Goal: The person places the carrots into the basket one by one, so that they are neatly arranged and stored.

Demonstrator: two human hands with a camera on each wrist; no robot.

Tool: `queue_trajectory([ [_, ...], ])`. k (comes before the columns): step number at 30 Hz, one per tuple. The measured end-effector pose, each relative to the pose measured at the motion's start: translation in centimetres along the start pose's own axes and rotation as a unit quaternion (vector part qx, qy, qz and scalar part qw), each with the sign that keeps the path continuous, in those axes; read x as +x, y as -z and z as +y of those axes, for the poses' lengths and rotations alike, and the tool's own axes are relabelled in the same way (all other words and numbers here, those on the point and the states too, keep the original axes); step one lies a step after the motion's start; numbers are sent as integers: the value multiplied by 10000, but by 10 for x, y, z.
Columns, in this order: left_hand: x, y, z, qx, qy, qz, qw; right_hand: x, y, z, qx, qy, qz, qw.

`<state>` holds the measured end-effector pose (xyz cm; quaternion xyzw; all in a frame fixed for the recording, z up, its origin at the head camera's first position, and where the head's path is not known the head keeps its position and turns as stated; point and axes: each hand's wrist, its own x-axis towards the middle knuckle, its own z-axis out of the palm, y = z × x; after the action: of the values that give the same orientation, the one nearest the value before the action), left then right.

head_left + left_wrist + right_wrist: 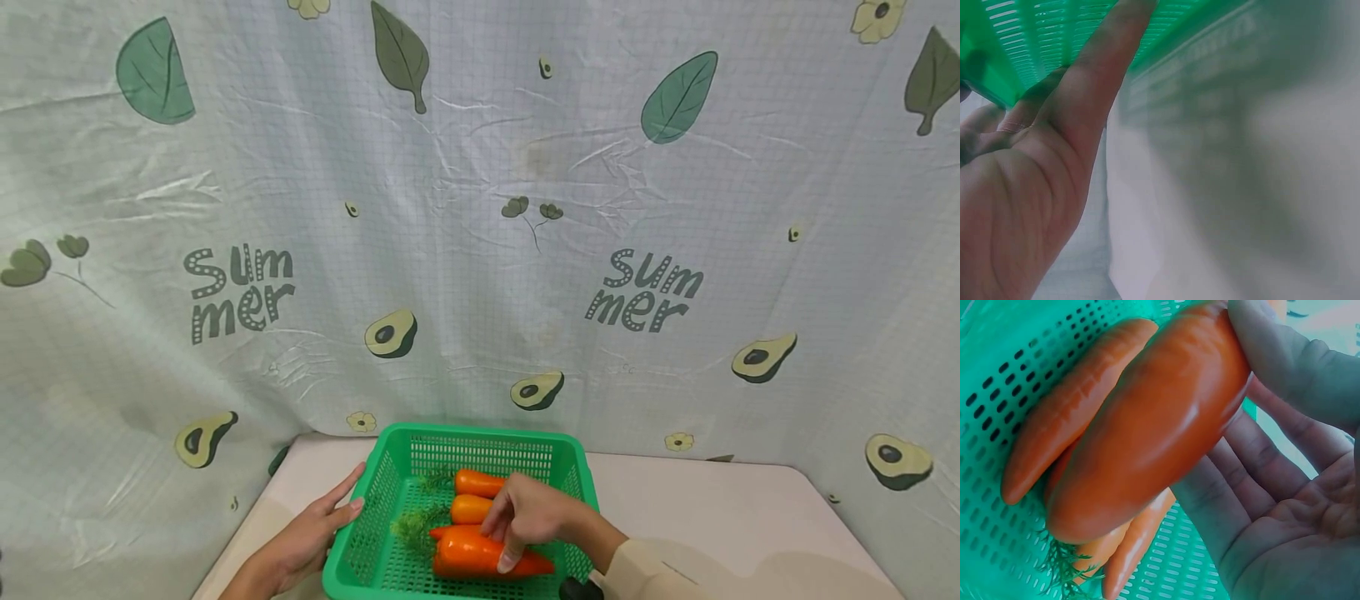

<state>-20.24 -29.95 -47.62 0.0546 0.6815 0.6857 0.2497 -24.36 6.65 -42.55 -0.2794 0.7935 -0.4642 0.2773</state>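
A green plastic basket [341,575] with perforated walls stands on the table. My right hand [528,517] reaches into it and pinches a large, glossy orange-red carrot [1147,425] between thumb and fingers. Under and beside it lie more carrots, among them a ridged one [1079,406] by the basket wall. Feathery green tops [416,527] show at the left of the carrots. At the basket's left side my left hand [311,533] rests with fingers straight against the outer wall, the thumb at the rim.
The pale table [712,525] extends to the right of the basket. Behind it and at the sides hangs a light curtain [465,275] printed with leaves, avocados and lettering. A small black object [579,588] sits by the right wrist.
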Motion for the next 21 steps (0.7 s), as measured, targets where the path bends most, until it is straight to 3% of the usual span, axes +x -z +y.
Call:
queue_trajectory([
  [21,1,2,-1,99,5,-64,9999,13,2,6,-356,-93,-106,9993],
])
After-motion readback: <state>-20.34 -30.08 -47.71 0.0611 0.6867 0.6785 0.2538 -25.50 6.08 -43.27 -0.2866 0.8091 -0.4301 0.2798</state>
